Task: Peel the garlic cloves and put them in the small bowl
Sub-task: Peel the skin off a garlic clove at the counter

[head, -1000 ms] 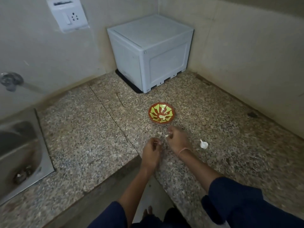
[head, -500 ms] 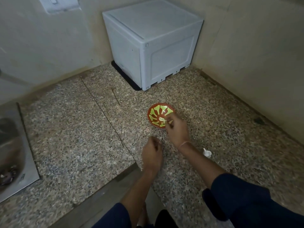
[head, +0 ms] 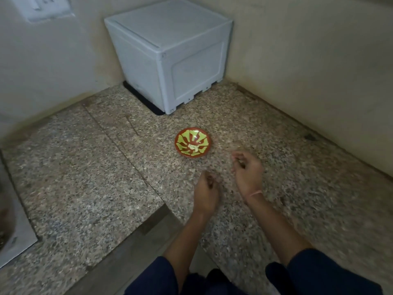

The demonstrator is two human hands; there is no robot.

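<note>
Where two beige walls meet, a speckled granite worktop [head: 89,167] fills the view. A pale grey plastic box [head: 170,52] stands on it in the far corner. The steel edge of a sink [head: 18,235] shows at the left border, and a white switch plate [head: 44,7] is on the wall above. Both forearms reach out of dark blue sleeves. The left hand [head: 207,189] hovers over the worktop near its front edge with its fingers curled in. The right hand [head: 247,170] is just beside it, with a thin band at the wrist and its fingers loosely curled. Blur hides whether either pinches anything. The small red and green bowl [head: 180,141] sits beyond the hands, apart from them, with pale peeled garlic [head: 193,147] in its bottom.
</note>
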